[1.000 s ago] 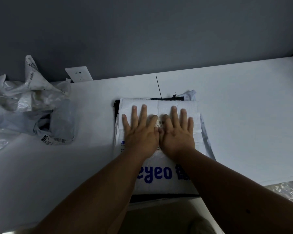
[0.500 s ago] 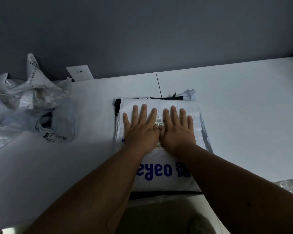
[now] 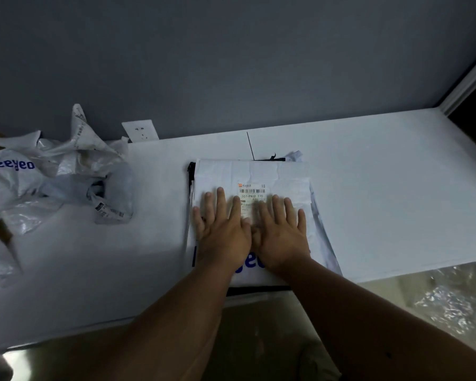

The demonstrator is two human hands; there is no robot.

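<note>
Crumpled plastic bags (image 3: 52,174) lie heaped at the left edge of the bench (image 3: 382,188); one carries blue letters, and the grey one nearest the middle has a barcode tag. Behind them, on the wall just above the bench's back edge, sits a white socket plate (image 3: 140,130). At the middle of the bench, reaching to the front edge, lies the flat white mailer bag (image 3: 259,171), with a black layer (image 3: 190,174) showing beneath it along its left side and front. A shipping label (image 3: 252,192) with a barcode sits on the mailer's top face. The left hand (image 3: 223,232) presses palm down on the mailer, fingers straight and spread, its grip wide and holding nothing, fingertips just left of the label. The right hand (image 3: 282,235) lies palm down just beside it, thumbs close together, its grip equally wide and flat, fingers covering the label's lower right part. Blue print shows between the wrists. Below the bench's front right corner, crinkled clear plastic (image 3: 456,298) lies on the floor
</note>
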